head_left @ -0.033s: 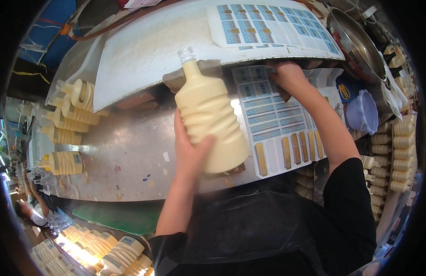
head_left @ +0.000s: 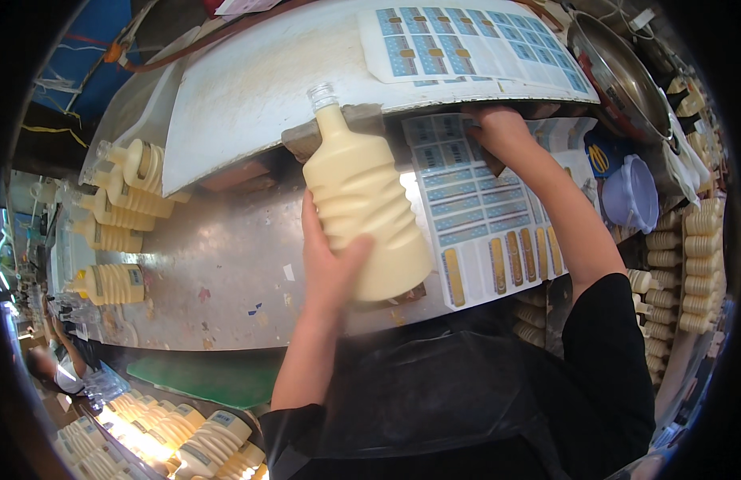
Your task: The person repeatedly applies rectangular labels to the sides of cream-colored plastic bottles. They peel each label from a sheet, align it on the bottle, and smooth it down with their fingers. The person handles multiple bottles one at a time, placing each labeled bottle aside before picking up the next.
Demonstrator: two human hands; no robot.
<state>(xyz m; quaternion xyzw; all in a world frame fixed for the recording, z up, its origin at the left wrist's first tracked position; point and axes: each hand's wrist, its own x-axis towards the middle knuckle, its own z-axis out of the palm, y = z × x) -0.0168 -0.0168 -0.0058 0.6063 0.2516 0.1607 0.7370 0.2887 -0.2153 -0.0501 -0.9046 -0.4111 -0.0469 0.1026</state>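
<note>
My left hand (head_left: 332, 260) is closed around the lower body of a cream-coloured bottle (head_left: 366, 212) with spiral ridges and a clear threaded neck. The bottle leans, its neck pointing away from me, against a grey-brown pad (head_left: 302, 142) at the edge of the raised white board. My right hand (head_left: 498, 132) reaches to the far end of a label sheet (head_left: 478, 212) with blue and gold stickers. Its fingers are curled, and the tips are lost in the shadow under the board's edge. I cannot make out what they pinch.
More label sheets (head_left: 466, 48) lie on the white board (head_left: 242, 80). Cream bottles (head_left: 110, 284) stand at the left, and several others lie in a pile (head_left: 198, 448) at lower left. At the right are a purple bucket (head_left: 630, 196), a metal pan (head_left: 618, 72) and stacked bottles (head_left: 698, 268).
</note>
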